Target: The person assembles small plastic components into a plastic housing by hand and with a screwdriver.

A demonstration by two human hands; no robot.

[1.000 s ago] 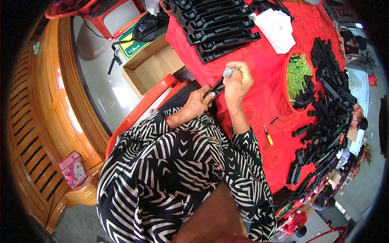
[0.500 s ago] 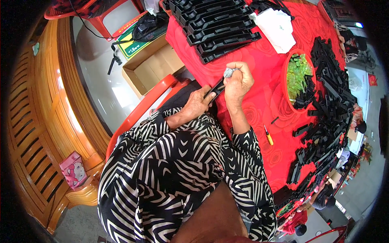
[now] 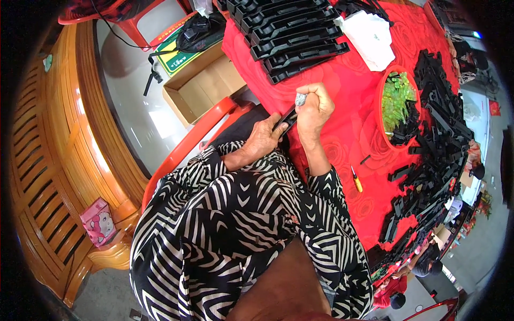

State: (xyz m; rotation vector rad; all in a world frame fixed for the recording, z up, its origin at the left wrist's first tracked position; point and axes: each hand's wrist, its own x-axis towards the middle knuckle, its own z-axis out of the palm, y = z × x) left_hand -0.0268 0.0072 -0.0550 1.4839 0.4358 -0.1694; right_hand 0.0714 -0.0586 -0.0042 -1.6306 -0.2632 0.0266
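My left hand (image 3: 263, 140) grips the near end of a long black plastic part (image 3: 287, 119) at the edge of the red tablecloth (image 3: 342, 96). My right hand (image 3: 314, 108) is closed in a fist around a small tool with a silvery knurled end (image 3: 301, 99), held right above that black part. Both forearms come out of black-and-white zigzag sleeves (image 3: 257, 214). The rest of the black part is hidden under my hands.
Stacked long black parts (image 3: 292, 32) lie at the table's far side. A heap of loose black parts (image 3: 433, 139) runs along the right. A red bowl with green pieces (image 3: 395, 101), white paper (image 3: 369, 32), a yellow screwdriver (image 3: 356, 181), a cardboard box (image 3: 201, 85) and a red chair (image 3: 182, 150) are nearby.
Both hands stay on the black part; the right fist with the tool has shifted only slightly.
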